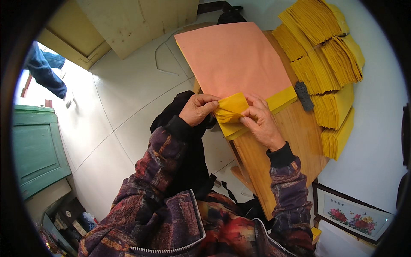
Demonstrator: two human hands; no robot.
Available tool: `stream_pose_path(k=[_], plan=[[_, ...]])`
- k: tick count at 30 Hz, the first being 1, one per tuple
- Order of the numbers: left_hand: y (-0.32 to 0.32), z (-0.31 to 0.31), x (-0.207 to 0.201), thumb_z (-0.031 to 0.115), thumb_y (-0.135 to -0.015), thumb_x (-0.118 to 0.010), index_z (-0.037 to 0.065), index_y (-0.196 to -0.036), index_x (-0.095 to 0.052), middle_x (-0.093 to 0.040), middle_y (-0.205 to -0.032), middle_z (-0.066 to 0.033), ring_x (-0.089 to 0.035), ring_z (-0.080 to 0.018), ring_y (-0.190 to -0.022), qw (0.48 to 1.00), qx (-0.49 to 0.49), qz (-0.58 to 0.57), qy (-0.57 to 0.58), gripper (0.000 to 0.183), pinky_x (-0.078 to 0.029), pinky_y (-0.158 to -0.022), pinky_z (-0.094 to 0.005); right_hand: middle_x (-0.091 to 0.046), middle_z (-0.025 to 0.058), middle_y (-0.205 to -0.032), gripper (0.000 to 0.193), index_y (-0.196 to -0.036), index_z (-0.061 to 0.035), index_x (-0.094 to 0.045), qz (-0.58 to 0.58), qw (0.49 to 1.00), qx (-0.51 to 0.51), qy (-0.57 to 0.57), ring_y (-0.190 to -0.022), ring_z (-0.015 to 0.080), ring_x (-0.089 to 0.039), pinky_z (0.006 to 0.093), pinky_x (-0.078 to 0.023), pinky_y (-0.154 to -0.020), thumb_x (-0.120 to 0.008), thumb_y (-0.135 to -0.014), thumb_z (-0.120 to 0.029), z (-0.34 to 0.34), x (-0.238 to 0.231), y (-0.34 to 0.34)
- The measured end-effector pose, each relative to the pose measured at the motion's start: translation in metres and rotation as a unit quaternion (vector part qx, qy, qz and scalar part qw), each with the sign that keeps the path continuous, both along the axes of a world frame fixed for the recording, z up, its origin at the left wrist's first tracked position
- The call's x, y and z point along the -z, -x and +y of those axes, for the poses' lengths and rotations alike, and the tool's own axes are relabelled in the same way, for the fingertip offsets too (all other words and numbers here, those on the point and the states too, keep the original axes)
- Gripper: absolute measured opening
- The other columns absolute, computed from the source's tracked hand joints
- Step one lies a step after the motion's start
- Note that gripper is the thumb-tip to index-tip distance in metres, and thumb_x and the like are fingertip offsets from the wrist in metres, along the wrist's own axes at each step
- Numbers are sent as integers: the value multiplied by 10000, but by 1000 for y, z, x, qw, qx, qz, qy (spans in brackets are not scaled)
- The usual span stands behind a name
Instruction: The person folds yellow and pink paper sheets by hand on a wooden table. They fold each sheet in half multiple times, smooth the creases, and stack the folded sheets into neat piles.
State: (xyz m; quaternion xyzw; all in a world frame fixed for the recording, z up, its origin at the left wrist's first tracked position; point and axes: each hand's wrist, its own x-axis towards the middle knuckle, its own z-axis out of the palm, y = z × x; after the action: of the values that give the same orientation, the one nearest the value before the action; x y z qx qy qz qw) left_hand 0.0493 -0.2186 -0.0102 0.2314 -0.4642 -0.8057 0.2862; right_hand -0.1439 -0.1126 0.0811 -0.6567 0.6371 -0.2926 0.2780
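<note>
both hands [229, 116] pinching folded yellow paper [230, 109] at near edge of paper stack [237, 58]; bare table [274, 150] beyond right wrist.

Home workroom, prob. small paper-folding setup: pale tiled floor [128, 85], worn wooden work table [274, 150] w/ stacks of folded yellow paper [325, 64], large pink sheet stack [235, 55], green wooden cabinet [36, 150], framed flower picture [353, 214] leaning at wall.
</note>
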Motion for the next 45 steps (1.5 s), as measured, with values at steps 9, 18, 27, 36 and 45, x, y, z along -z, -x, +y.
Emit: stream_pose_path(k=[9, 18, 27, 36, 45], plan=[[0, 0, 3, 141, -938, -548, -66, -1060, -654, -660, -845, -30, -570, -79, -721, 1000, -4, -14, 16, 263, -470, -685, -223, -567, 158, -1199, 72, -805, -5, -608, -32, 999, 15, -2, -1198, 328, -467, 382, -386, -988, -651, -795, -61, -2, -5, -2], [-1, -1, 2, 156, -932, -547, -64, -1062, -657, -659, -837, -32, -568, -82, -717, 1000, 3, -20, 17, 279, -472, -684, -223, -554, 152, -1235, 135, -795, -22, -574, -59, 997, 48, -18, -1166, 253, -513, 321, -388, -981, -700, -751, -1, -7, -3, -4], [-5, -4, -3, 178, -912, -561, -70, -1071, -652, -665, -859, -40, -568, -84, -731, 998, 15, -50, 32, 308, -471, -698, -231, -555, 148, -1232, 162, -793, -18, -549, -75, 995, 67, -28, -1137, 218, -528, 311, -401, -967, -707, -758, -5, -11, 1, 0], [-6, -1, -9, 167, -903, -619, -61, -1068, -653, -674, -895, -41, -591, -94, -780, 999, 41, -10, -13, 284, -477, -734, -231, -566, 146, -1212, 182, -758, -12, -522, -110, 990, 85, -27, -1118, 205, -530, 308, -414, -948, -704, -762, -2, -14, 6, 3], [-1, -2, -1, 208, -927, -625, -55, -1021, -674, -654, -805, -24, -571, -84, -717, 998, 8, -49, 37, 283, -470, -672, -226, -442, 130, -1368, 387, -1112, -81, -547, -13, 988, 115, 106, -1197, 254, -477, 367, -414, -969, -723, -769, -105, 2, -4, -13]])
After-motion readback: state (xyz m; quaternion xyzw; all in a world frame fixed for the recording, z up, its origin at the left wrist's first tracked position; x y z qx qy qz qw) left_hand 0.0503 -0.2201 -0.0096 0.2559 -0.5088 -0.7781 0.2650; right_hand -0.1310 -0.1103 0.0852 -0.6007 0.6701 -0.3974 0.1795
